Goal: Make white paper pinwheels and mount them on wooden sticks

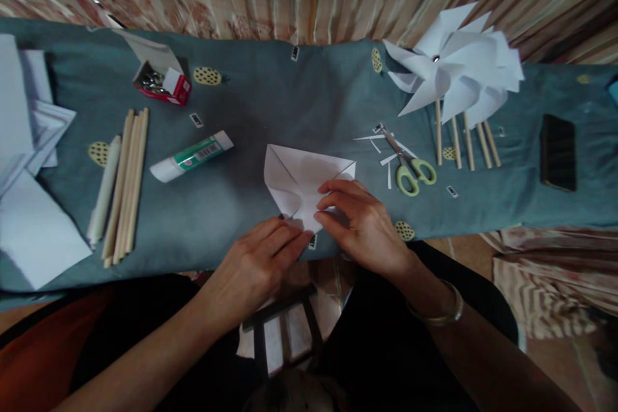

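Head view. A folded white paper sheet (pixel 302 174) lies on the teal tablecloth (pixel 251 109) at the near edge of the table, directly in front of the person. The left hand (pixel 263 261) rests with its fingers extended and flat, their tips pressing the sheet's near corner; it grasps nothing. The right hand (pixel 364 222) curls its fingers over a flap near the sheet's middle. Its thumb is hidden, so it cannot be told whether the flap is pinched or only pressed down.

Risks, as judged from this pose: the sheet sits on soft cloth close to the table edge, so uneven pressure could let it slide or turn and set a crease askew. A lifted fingertip could let the flaps spring open.

Surroundings: green-handled scissors (pixel 410 170) and paper scraps (pixel 381 141) lie just to the right of the sheet, within sweep of the right wrist. A glue stick (pixel 193 154), a bundle of wooden sticks (pixel 126 187) and a small open red box (pixel 161 80) lie to the left, well apart. Finished paper pinwheels (pixel 458 71) and a dark phone (pixel 559 151) occupy the far right, and loose white sheets (pixel 29 141) the far left. Nothing lies between the hands and the sheet.
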Motion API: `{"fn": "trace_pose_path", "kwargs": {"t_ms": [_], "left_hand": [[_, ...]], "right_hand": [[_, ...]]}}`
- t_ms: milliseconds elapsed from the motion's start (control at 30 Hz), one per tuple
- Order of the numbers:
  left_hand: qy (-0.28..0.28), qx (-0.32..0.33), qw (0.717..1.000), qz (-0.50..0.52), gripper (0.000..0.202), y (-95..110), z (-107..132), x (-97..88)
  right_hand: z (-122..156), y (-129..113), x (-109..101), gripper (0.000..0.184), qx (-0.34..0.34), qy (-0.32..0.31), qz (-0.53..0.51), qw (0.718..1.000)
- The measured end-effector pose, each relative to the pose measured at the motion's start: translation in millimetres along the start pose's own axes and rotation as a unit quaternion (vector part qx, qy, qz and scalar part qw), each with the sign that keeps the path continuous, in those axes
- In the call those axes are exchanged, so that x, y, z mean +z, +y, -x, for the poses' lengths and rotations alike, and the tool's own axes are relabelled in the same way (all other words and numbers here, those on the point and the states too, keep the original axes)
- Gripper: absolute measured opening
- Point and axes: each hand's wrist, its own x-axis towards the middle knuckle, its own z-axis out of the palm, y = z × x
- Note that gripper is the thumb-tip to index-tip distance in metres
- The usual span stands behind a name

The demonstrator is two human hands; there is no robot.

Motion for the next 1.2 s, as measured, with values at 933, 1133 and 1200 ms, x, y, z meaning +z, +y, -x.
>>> {"fn": "trace_pose_path", "kwargs": {"t_ms": [933,1133,1200], "left_hand": [[-0.007,-0.002,1.0,0.012,0.029,-2,0,1.8],[-0.003,-0.004,1.0,0.002,0.026,-1,-2,2.1],[-0.001,-0.007,1.0,-0.002,0.025,0,-2,1.7]], "right_hand": [[6,0,7,0.027,-0.077,-0.024,0.084,0.993],[11,-1,16,0.031,-0.09,-0.029,0.151,0.984],[14,-2,20,0.03,-0.092,-0.019,0.174,0.98]]}}
